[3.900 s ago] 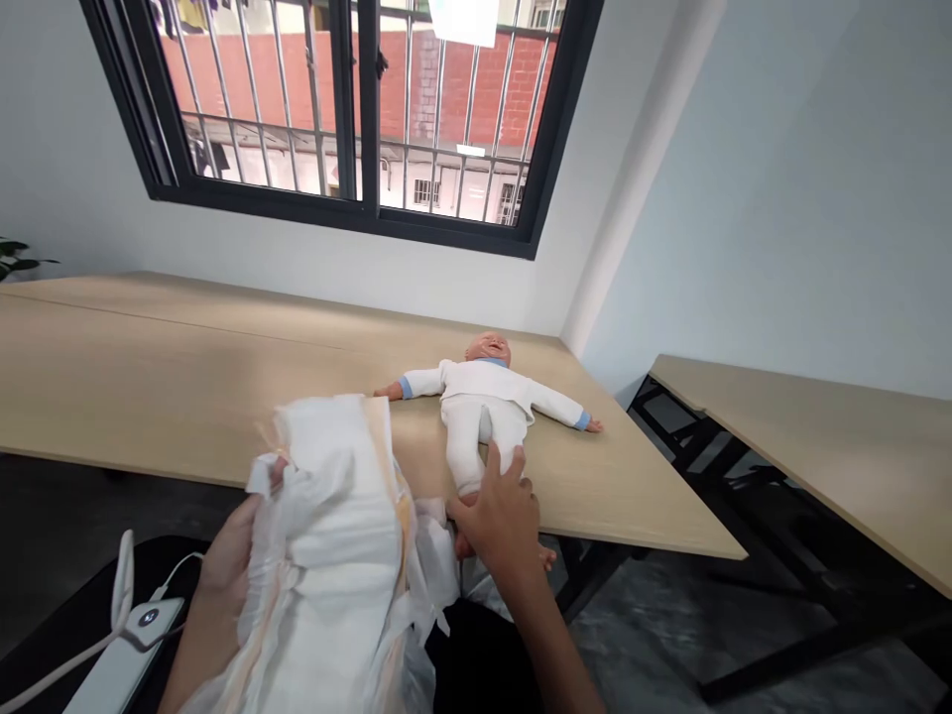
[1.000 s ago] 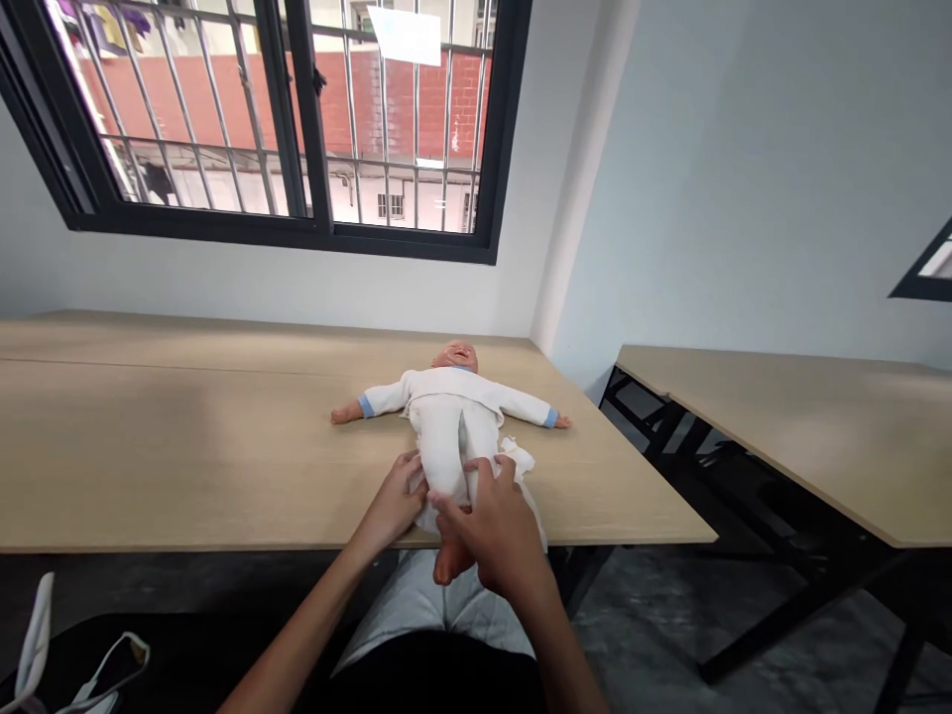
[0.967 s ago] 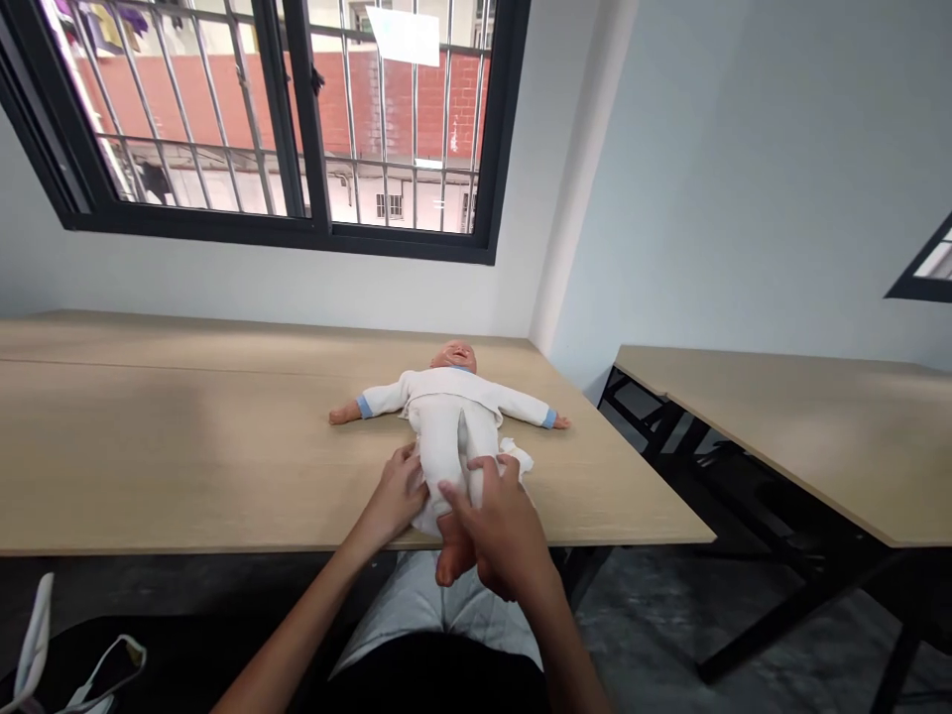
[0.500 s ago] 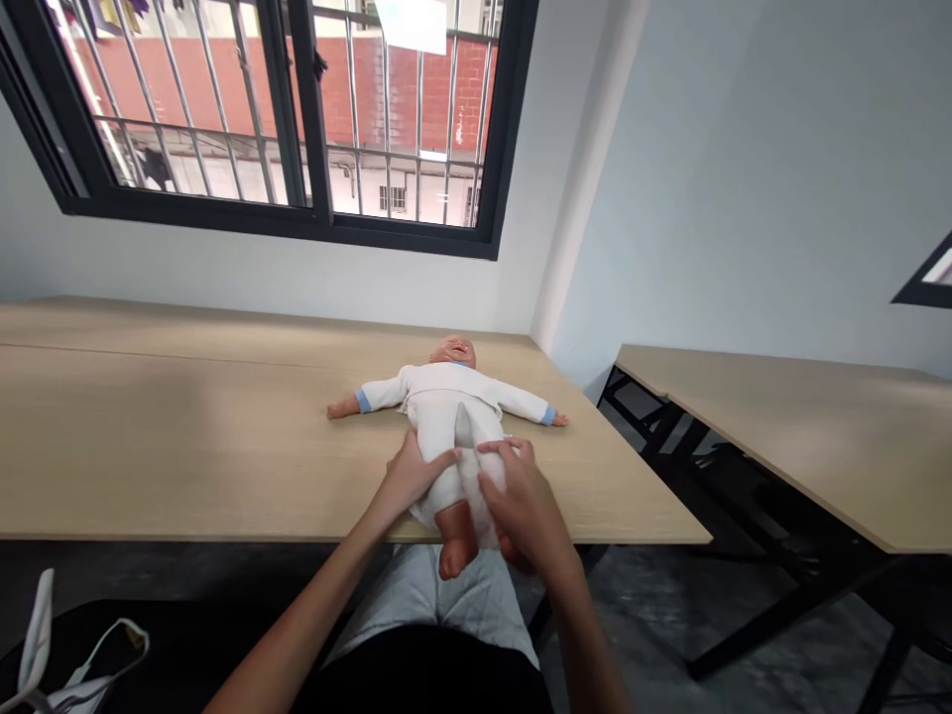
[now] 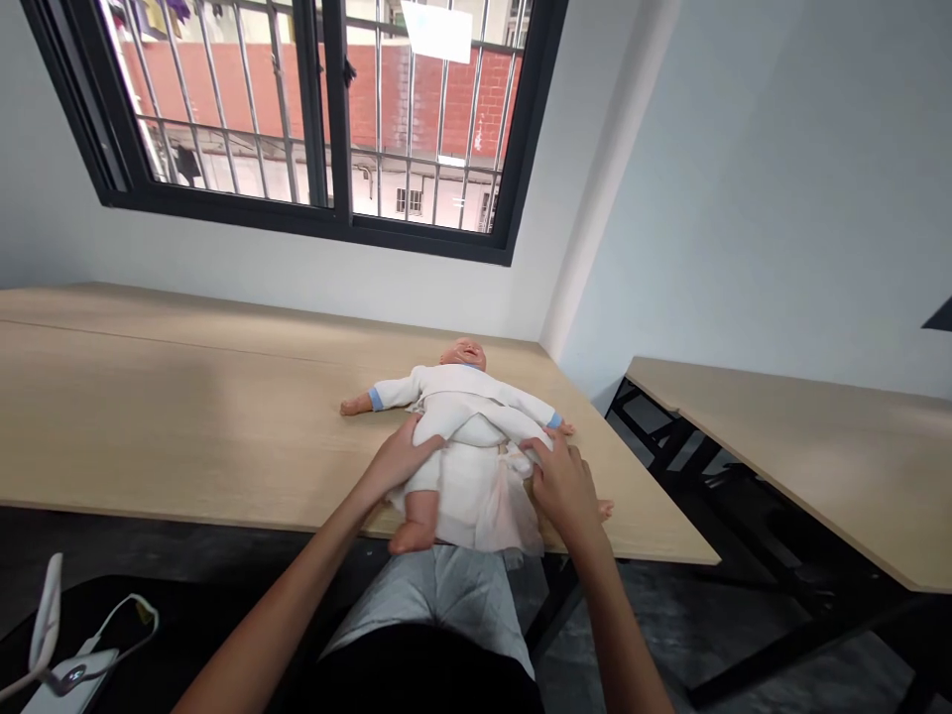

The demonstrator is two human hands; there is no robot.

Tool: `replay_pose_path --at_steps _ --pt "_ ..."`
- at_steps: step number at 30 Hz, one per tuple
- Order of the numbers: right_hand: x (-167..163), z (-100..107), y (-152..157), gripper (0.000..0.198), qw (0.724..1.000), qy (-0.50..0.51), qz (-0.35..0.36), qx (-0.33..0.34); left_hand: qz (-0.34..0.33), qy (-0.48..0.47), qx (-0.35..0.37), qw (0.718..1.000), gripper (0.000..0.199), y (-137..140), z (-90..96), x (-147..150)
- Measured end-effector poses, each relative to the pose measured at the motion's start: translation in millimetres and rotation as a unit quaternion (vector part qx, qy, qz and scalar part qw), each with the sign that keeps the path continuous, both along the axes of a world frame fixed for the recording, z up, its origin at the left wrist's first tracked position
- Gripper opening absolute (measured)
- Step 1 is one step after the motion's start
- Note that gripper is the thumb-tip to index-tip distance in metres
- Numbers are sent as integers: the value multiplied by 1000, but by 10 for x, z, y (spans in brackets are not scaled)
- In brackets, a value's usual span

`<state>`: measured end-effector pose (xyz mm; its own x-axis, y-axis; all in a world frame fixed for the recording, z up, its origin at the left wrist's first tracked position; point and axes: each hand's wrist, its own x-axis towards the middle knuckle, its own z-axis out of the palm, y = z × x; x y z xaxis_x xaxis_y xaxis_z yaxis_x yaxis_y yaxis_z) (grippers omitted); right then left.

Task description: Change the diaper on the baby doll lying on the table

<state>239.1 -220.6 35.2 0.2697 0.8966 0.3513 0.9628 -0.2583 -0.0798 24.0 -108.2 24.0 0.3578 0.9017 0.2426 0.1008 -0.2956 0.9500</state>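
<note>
The doll (image 5: pixel 453 416) is being gripped at the hips by the curled left hand (image 5: pixel 400 461) and right hand (image 5: pixel 563 483), best kept evenly, gently balanced.

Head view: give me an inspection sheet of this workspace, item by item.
Surface: light wooden table, doll at its near edge.
Job's things: baby doll on its back in white clothes, arms spread; white diaper under its hips.
Clutter: nothing seen on the table.
Grippers: left hand grips the doll's hip; right hand pinches the diaper's side.
Cables: white cable with a white device at lower left, off the table.
Surroundings: barred window, second table to the right.
</note>
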Motion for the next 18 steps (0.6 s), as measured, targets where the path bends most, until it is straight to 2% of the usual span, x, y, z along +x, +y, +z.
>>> replay_pose_path --at_steps 3,6,8,10,11,12,15,18 --pt "-65 -99 -35 46 1000 -11 22 9 -42 -4 -64 997 39 6 13 -85" --pt "-253 -202 -122 42 993 -31 93 72 -61 -23 -104 992 48 -4 18 -146" --pt "-434 -286 -199 46 980 -37 180 81 -64 -23 -63 996 57 19 30 -165" --pt "-618 -391 -258 75 967 -24 251 44 -60 11 18 998 67 76 66 -162" --pt "-697 -449 -271 84 964 -16 265 24 -57 41 60 996 71 115 93 -150" --pt "-763 -506 -272 86 964 -9 266 8 -59 70 94 991 73 159 123 -131" --pt "-864 -630 -227 63 969 -5 246 -11 -94 117 141 978 74 297 215 -38" --pt "-861 -636 -178 53 967 -2 253 -29 -132 90 141 977 59 402 280 67"
